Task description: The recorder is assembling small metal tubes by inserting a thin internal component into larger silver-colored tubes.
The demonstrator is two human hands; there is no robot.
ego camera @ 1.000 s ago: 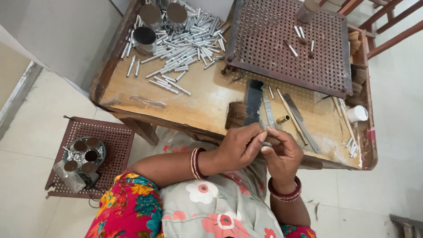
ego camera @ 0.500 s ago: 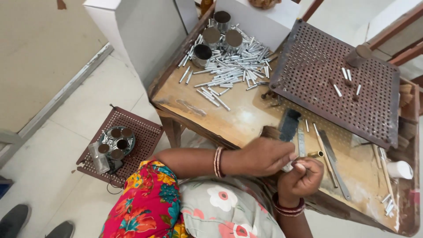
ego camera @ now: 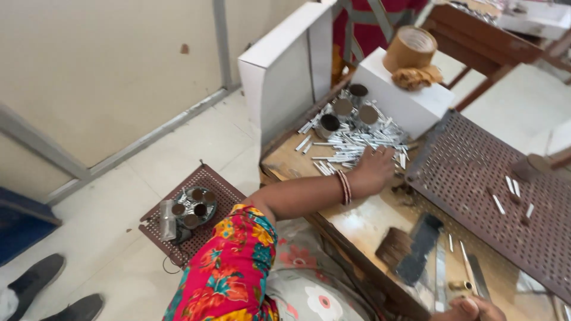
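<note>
Reaching across the wooden table point(ego camera: 363, 223), left hand point(ego camera: 373, 169), palm down with fingers loosely spread, rests on the heap of small silver tubes point(ego camera: 351, 142). Heap lies at the table's far left, beside three dark round tins point(ego camera: 348, 110) and a white box point(ego camera: 401, 98). Right hand point(ego camera: 470, 310): bottom edge of view only, grip cannot be told. Perforated brown tray point(ego camera: 476, 178): right of heap.
</note>
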